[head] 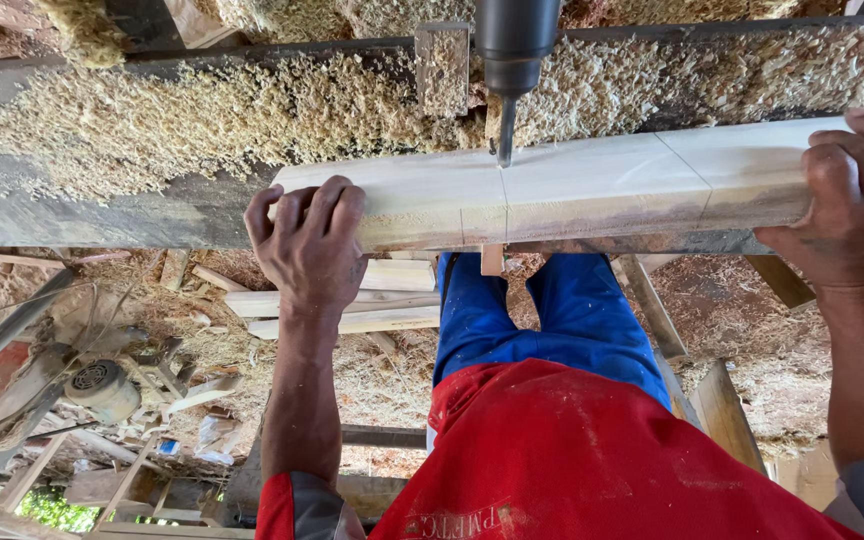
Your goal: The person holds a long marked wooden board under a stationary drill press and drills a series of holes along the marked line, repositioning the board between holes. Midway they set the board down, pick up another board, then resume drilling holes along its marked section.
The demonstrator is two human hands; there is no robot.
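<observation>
A pale squared wooden beam (592, 185) with pencil lines across it lies on a worktable. My left hand (309, 240) grips its left end, fingers curled over the top. My right hand (852, 205) clasps its right end. A dark drill chuck (514, 45) hangs above the beam, and its bit (505, 145) touches the top face at a pencil line near the middle.
Wood shavings (202, 120) cover the table behind the beam. Below are my blue trousers (552, 320) and red shirt (592, 460), loose planks (392, 300) on a shaving-strewn floor, an electric motor (100, 388) at left and wooden frame pieces (727, 410) at right.
</observation>
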